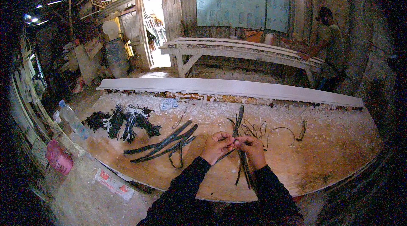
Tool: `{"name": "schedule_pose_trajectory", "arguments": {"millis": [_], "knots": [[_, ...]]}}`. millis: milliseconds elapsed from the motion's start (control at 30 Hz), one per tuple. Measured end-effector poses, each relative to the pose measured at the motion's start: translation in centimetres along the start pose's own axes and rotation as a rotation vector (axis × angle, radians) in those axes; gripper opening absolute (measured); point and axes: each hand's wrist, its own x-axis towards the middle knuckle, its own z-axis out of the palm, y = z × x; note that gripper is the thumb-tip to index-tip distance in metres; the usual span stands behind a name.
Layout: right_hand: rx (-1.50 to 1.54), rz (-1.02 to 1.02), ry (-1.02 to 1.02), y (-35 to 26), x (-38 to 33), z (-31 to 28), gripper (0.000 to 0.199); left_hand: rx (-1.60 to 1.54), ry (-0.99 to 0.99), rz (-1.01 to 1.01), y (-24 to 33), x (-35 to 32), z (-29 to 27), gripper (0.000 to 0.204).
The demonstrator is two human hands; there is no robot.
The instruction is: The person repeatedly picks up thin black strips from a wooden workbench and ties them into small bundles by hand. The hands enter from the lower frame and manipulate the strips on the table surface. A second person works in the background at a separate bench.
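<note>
Midsection of dark strip bundle (243, 167) is hidden by fingers of L hand (217, 146) & R hand (251, 146); exact contact pt. can't be made out. Fingertips of both hands are set close tog., bundle being pinched approx. mid-length. Upper ends are seen beyond fingers, lower ends on near side, over counter (313, 171). Loose strips (163, 143) are noted to left of L hand. Co-worker (333, 43), far R, is poorly lit; detail obscured.
</note>
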Motion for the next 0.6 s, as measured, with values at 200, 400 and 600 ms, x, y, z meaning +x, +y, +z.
{"name": "schedule_pose_trajectory", "arguments": {"millis": [200,400,600], "knots": [[-0.134,-0.105,0.087,1.2,0.1,-0.1,0.011,-0.002,-0.033,-0.01,0.3,-0.1,0.2,0.008],[-0.066,-0.174,0.096,2.3,0.5,-0.3,0.007,0.044,-0.027,0.012,0.3,-0.3,0.5,0.007],[-0.094,-0.181,0.074,2.2,0.6,-0.4,0.012,0.0,0.01,0.038,-0.1,-0.2,0.4,0.01]]}}
